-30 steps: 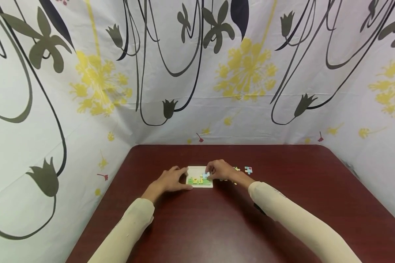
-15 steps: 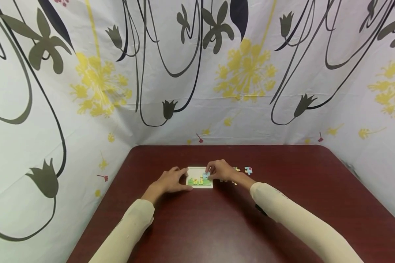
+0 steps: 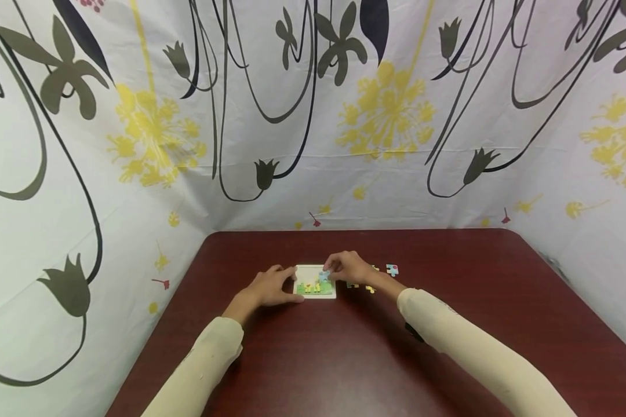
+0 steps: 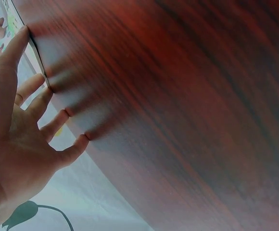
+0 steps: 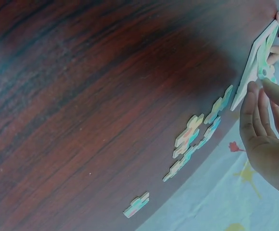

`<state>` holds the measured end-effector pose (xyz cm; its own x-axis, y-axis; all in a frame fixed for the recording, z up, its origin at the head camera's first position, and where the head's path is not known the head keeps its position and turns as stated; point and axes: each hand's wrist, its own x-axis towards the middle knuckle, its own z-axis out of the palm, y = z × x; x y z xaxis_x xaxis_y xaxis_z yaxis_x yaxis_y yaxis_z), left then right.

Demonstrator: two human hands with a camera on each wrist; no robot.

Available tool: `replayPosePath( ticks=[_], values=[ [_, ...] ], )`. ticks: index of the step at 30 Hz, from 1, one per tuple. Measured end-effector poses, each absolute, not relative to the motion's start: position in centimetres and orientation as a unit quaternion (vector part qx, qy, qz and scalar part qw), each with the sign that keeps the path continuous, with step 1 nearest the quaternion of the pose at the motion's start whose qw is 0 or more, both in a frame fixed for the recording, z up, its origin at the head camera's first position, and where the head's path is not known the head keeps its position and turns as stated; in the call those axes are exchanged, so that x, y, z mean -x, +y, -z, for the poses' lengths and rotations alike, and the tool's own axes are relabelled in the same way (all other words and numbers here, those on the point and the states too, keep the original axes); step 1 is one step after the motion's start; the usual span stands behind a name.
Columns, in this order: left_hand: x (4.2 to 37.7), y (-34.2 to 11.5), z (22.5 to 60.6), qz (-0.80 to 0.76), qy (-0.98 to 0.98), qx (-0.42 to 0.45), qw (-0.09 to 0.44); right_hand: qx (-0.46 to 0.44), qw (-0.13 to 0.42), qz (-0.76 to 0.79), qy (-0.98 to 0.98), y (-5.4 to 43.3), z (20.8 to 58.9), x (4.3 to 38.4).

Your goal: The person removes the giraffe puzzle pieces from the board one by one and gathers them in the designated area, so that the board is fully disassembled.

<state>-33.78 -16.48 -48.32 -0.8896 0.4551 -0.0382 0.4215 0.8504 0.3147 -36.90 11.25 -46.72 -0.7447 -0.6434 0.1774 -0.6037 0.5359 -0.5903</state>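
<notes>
A white puzzle tray (image 3: 315, 297) lies on the table, its front strip filled with green and yellow pieces (image 3: 308, 288). My left hand (image 3: 268, 287) spans the tray's left side: the thumb is at the near corner and the fingertips are by the far one. In the left wrist view, the fingers (image 4: 39, 103) are spread and nearly straight, with tips down at the tray and tabletop. Over the tray's right part, my right hand (image 3: 348, 267) pinches a light-blue puzzle piece (image 3: 324, 276) between thumb and fingertips. Its fingers partly hide that piece.
Several loose puzzle pieces lie right of the tray, among them a blue one (image 3: 392, 270) farthest out and a yellow one (image 3: 370, 289) under the right wrist. The dark red table (image 3: 313, 353) ends at a patterned cloth (image 3: 292, 191) behind and at the sides.
The right hand and the light-blue piece have shifted slightly left and away over the tray. The left hand stays at the tray's side. The head view has turned a little.
</notes>
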Motion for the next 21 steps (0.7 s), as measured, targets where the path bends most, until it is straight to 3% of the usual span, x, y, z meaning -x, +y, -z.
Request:
replayPosePath(
  ticks=[21],
  values=[
    [34.0,-16.39,48.56,-0.152,0.96,-0.229,0.052,0.344,0.015,0.334,0.878,11.7,47.02,36.7]
  ],
)
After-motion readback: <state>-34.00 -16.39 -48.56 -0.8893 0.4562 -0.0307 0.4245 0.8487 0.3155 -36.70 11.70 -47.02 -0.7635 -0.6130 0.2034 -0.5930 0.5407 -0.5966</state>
